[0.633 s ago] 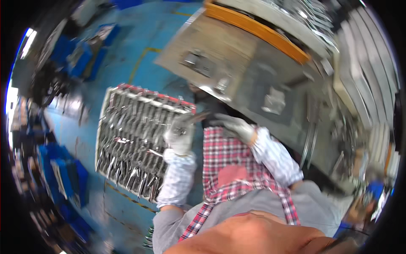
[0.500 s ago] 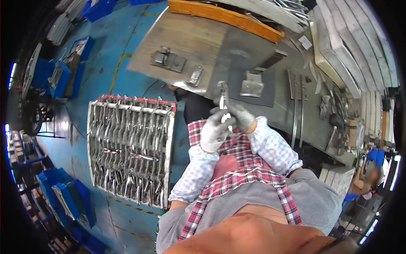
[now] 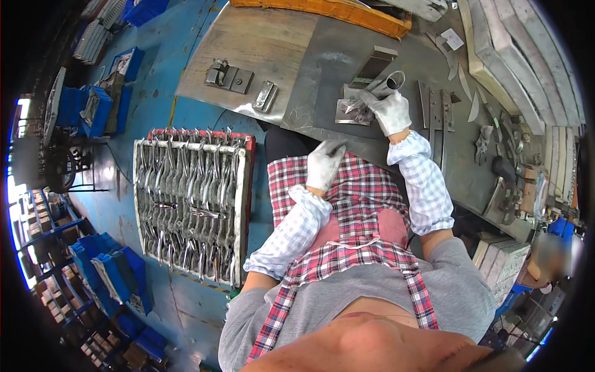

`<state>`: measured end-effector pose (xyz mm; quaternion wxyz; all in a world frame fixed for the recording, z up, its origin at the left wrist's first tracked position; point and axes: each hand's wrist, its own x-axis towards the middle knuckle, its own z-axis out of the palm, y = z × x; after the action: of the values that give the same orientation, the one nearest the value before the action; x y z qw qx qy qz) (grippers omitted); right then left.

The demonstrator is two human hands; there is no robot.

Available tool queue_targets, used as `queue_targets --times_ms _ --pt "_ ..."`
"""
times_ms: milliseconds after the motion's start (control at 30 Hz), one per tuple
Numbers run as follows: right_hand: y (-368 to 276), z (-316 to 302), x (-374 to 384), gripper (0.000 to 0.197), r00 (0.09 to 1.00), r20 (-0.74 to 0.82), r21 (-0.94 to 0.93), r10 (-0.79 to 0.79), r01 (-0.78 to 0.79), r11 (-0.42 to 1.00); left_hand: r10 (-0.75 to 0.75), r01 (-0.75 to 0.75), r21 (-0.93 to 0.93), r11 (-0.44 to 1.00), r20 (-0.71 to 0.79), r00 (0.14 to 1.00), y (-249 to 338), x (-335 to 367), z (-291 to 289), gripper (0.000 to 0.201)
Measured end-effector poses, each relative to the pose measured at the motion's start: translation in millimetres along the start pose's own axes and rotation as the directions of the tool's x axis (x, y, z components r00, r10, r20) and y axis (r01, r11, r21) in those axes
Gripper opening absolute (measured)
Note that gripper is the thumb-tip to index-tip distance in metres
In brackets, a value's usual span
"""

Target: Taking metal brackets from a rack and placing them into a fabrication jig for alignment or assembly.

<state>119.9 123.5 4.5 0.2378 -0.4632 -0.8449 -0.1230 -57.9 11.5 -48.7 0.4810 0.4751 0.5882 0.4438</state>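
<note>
Gloved left hand [image 3: 325, 165] low over the apron [image 3: 365, 195], right hand [image 3: 389, 113] out across the bench [image 3: 282, 46].
The left wrist bends inward, fingers curled; I can't tell whether they grip anything. Farther out, the right arm reaches forward, its hand clamped on a shiny metal tool [image 3: 380, 88] by a metal block [image 3: 346, 116], a dark bar [image 3: 373, 66] beyond.

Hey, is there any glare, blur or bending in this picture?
Head view: the table has glare along its near edge; head view: the pale slabs bow near the rim; head view: a co-worker's head is blurred at right, while the left hand looks fairly clear.
</note>
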Motion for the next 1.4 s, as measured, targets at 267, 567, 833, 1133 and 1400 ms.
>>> queue_targets --times_ms 267,567,833,1133,1400 --pt "-11.4 -11.4 23.1 0.021 0.88 0.302 0.572 0.367 -0.475 0.669 0.322 -0.252 0.372 0.893 -0.139 0.936 36.1 74.7 7.8 0.017" --pt "-11.9 43.9 -56.7 0.024 0.849 0.082 0.665 0.522 -0.436 0.606 0.249 -0.185 0.33 0.926 -0.165 0.954 21.9 81.8 9.8 0.021" --pt "-6.3 50.1 -57.4 0.022 0.948 -0.079 0.476 0.309 -0.237 0.847 0.201 -0.116 0.445 0.888 -0.147 0.969 24.7 80.7 7.4 0.026" --pt "1.2 43.3 -48.7 0.025 0.856 0.184 0.778 0.484 -0.428 0.46 0.299 -0.216 0.47 0.855 -0.108 0.948 16.7 79.7 6.2 0.021" --pt "-47.7 -2.7 -0.2 0.019 0.903 0.172 0.805 0.394 -0.359 0.472 0.129 -0.099 0.312 0.945 -0.076 0.989 16.7 57.9 -6.6 0.021"
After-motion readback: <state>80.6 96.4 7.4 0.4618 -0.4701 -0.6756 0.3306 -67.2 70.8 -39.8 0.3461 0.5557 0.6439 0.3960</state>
